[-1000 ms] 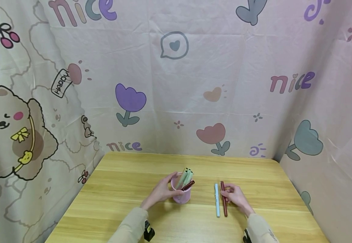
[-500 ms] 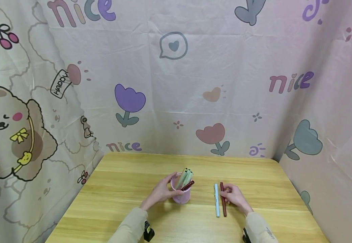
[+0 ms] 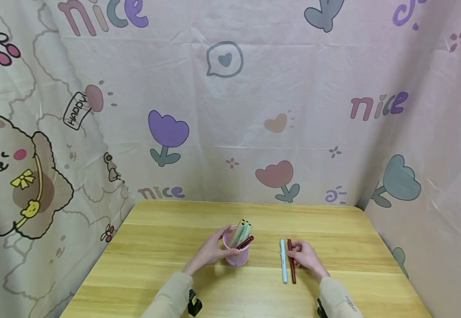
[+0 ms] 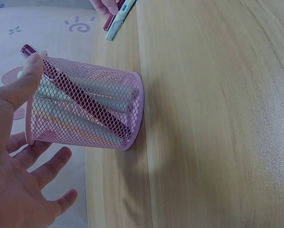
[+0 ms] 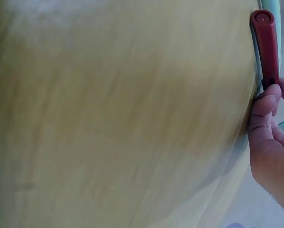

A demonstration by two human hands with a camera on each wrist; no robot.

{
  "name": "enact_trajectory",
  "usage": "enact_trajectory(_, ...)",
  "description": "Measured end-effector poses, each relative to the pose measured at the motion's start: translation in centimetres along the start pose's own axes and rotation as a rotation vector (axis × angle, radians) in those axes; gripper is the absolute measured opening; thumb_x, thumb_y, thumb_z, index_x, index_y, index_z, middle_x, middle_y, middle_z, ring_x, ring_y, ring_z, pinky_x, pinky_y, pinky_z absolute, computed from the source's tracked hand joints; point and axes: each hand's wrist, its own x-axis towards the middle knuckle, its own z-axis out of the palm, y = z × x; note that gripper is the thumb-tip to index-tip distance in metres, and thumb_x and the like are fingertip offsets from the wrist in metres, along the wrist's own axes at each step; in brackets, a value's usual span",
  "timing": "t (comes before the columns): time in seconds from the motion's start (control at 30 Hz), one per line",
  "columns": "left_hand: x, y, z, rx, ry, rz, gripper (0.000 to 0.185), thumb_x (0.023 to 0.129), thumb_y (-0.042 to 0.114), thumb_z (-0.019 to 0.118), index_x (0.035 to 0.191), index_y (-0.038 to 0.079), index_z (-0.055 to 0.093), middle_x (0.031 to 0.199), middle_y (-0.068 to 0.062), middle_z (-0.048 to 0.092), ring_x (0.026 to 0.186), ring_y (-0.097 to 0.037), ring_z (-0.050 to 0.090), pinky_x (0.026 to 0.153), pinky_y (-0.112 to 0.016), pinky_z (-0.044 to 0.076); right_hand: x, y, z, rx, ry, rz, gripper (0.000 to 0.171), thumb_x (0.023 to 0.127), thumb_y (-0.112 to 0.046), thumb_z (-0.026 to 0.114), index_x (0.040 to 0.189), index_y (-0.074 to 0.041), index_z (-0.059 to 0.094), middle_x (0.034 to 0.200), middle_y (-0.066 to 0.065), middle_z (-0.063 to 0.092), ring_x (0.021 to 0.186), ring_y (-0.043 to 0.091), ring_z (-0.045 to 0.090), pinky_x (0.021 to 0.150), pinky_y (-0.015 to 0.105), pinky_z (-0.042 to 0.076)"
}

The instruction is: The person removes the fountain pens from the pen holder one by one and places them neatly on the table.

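A pink mesh pen cup [image 3: 236, 259] stands upright on the table, and my left hand [image 3: 209, 252] holds it by the rim. In the left wrist view the thumb lies over the near rim beside a dark red pen [image 4: 74, 92] leaning inside. Several pale green pens [image 3: 245, 232] and an orange-toned one share the cup. To the right, my right hand [image 3: 307, 257] pinches another dark red pen [image 3: 292, 273] near its middle, thumb and fingertips at its sides. Close beside that, roughly parallel, lies a light blue pen [image 3: 284, 264].
The wooden table [image 3: 167, 221] has a light grain and ends at a printed cloth backdrop [image 3: 230, 110] behind and at both sides. A black wrist camera [image 3: 194, 303] sits at the left sleeve [image 3: 171, 293]; another is partly visible at the right sleeve.
The dark red pen under my right hand has shifted slightly toward me and left with the fingers. My left hand and the cup hold their place; the head view drifts a little.
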Motion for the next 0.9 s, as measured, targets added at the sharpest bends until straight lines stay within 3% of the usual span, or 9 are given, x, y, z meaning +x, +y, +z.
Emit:
enact_trajectory(0.47,-0.01,0.12,-0.12,0.000,0.001,0.011,0.093,0.081,0.040,0.083,0.154,0.004,0.037,0.149,-0.019,0.053,0.136,-0.044,0.051,0.111,-0.067,0.042,0.17,0.30,0.00,-0.018,-0.010,-0.013,0.053,0.086,0.000,0.070,0.133,0.014,0.051,0.078,0.008,0.054,0.058,0.015,0.054,0.048,0.022,0.047)
enact_trajectory(0.9,0.04,0.00,-0.08,0.005,-0.002,0.013,0.095,0.081,0.043,0.083,0.154,0.003,0.036,0.150,-0.020,0.052,0.136,-0.044,0.052,0.111,-0.066,0.042,-0.07,-0.15,0.01,-0.033,-0.026,-0.024,0.055,0.087,0.000,0.068,0.137,0.011,0.049,0.076,0.007,0.056,0.059,0.016,0.054,0.048,0.022,0.046)
